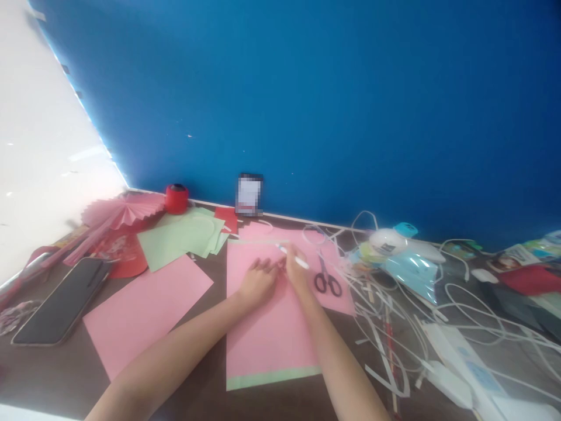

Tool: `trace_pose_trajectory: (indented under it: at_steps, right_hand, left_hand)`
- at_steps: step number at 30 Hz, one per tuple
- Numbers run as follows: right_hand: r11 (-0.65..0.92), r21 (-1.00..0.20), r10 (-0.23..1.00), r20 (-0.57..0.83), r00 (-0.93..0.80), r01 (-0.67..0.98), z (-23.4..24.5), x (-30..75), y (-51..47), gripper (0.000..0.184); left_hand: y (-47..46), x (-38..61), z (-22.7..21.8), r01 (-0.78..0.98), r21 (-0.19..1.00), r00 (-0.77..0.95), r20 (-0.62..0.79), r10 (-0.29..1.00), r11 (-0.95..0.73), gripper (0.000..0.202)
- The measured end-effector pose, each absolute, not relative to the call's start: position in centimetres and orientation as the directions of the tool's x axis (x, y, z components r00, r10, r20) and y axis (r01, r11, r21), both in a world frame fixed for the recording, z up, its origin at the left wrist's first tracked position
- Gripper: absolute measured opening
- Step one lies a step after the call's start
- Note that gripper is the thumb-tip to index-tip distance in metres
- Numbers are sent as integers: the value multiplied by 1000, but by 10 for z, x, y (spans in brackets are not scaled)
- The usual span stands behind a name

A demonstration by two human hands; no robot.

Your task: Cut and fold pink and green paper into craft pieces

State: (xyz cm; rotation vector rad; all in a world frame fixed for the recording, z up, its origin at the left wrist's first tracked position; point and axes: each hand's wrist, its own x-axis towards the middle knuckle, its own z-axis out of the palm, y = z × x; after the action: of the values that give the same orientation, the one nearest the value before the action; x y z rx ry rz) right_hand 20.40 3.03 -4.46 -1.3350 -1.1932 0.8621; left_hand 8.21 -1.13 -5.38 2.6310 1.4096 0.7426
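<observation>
A large pink paper sheet (272,345) with a green strip along its near edge lies on the table. My left hand (259,282) rests on it, fingers spread, holding nothing. In my right hand (295,268) is a white pen (301,262), gripped in a closed hold. Its blue end points up and left, over the upper part of the sheet. Both hands are close together, and the picture is slightly blurred there. Just right of my right hand, dark-handled scissors (328,285) lie on another pink sheet (345,301).
At left are a loose pink sheet (146,316), green papers (184,231), a phone (63,301), a folded pink paper fan (125,210) and a red tape roll (177,199). Tangled white cables (407,327), a blue plastic packet (414,272) and a power strip (464,359) crowd the right.
</observation>
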Motion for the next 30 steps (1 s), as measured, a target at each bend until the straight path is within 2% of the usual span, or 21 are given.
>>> trace_pose_trajectory:
  at_steps: [7, 11, 14, 18, 21, 30]
  right_hand:
    - [219, -933, 971, 238, 34, 285, -54, 207, 35, 20]
    - [240, -911, 968, 250, -15, 336, -55, 206, 36, 19]
    - [234, -909, 970, 244, -15, 345, -55, 206, 37, 20]
    - [256, -928, 961, 275, 34, 271, -56, 209, 37, 23]
    - [286, -930, 956, 294, 1, 233, -54, 212, 36, 22]
    - [200, -941, 978, 208, 2, 273, -46, 205, 33, 23]
  left_hand:
    - [-11, 81, -53, 761, 270, 499, 338, 798, -590, 35]
    - [-12, 81, -52, 755, 279, 500, 342, 796, -594, 40]
    - [-11, 81, -52, 750, 279, 503, 347, 791, -600, 41]
    - [-12, 81, -50, 760, 258, 513, 326, 794, -597, 42]
    - [-15, 82, -48, 776, 248, 507, 303, 807, -580, 42]
    - [-17, 84, -52, 712, 180, 590, 372, 717, -679, 33]
